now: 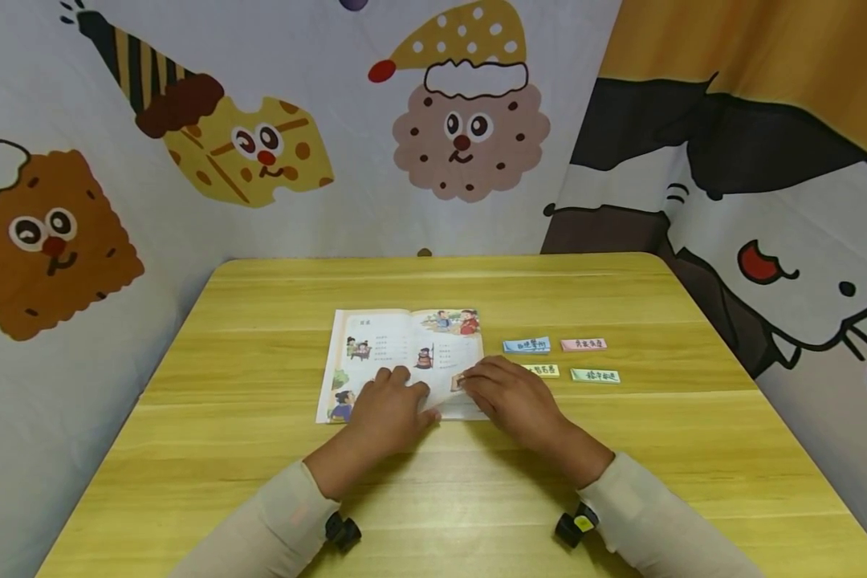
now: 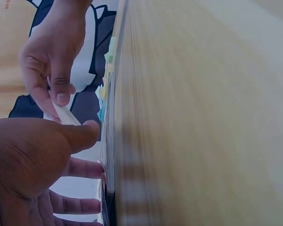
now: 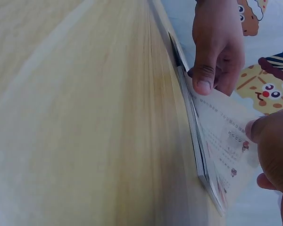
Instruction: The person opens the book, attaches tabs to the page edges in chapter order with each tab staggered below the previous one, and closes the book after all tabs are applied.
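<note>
An illustrated book (image 1: 386, 323) lies spread flat on the table, printed text and small cartoon figures on both pages. My left hand (image 1: 390, 408) rests on the lower part of the book near the middle, its fingers extended against the left page, as the left wrist view also shows. At the right side, my right hand (image 1: 518, 404) pinches a page (image 3: 226, 136) between thumb and fingers. In the right wrist view that page is lifted at an angle off the stack beneath it. The right hand hides the book's right edge in the head view.
To the right of the book lie handwritten paper strips: blue (image 1: 526, 345), pink (image 1: 583, 344), yellow (image 1: 543, 370) partly behind the right hand, and green (image 1: 595, 376). All sit on a wooden table (image 1: 260, 321). A cartoon-printed curtain (image 1: 318, 225) hangs behind it.
</note>
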### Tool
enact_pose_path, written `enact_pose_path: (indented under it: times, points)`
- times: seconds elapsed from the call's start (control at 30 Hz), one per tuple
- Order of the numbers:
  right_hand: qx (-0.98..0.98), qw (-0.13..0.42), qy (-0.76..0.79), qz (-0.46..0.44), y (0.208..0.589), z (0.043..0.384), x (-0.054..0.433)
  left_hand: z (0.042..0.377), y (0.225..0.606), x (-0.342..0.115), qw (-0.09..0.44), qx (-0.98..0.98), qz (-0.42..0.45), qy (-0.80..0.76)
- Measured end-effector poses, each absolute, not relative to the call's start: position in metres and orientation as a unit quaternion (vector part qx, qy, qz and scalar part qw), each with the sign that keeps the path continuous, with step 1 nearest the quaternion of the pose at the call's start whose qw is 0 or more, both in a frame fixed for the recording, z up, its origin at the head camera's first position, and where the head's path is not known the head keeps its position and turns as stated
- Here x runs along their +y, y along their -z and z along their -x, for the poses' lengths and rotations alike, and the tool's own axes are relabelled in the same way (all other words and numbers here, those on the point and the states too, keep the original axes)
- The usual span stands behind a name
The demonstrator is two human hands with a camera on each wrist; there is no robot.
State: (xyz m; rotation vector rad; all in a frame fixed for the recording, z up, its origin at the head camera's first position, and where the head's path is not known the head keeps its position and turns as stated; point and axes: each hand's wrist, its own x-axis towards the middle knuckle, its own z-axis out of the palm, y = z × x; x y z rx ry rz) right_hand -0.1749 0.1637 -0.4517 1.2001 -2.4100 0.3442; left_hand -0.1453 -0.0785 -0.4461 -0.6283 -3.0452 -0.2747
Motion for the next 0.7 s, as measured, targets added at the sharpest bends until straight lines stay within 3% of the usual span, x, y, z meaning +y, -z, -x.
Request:
enact_pose_path:
  times: [0.2,0.5,0.7]
  points:
    - [-0.873,0.217,-0.13,-0.418,0.4509,0.173,0.1619,0.1462,0.449,-0.0781,0.028,-0.974,0.206,0.086]
    - [-0.919,0.188,-0.156,-0.311,0.4539,0.1677,0.1668,0.1483,0.4463,-0.0766,0.011,-0.977,0.192,0.091]
    - [-0.922,0.153,-0.154,-0.32,0.4587,0.1677,0.1688,0.1477,0.4453,-0.0766,0.012,-0.977,0.192,0.091]
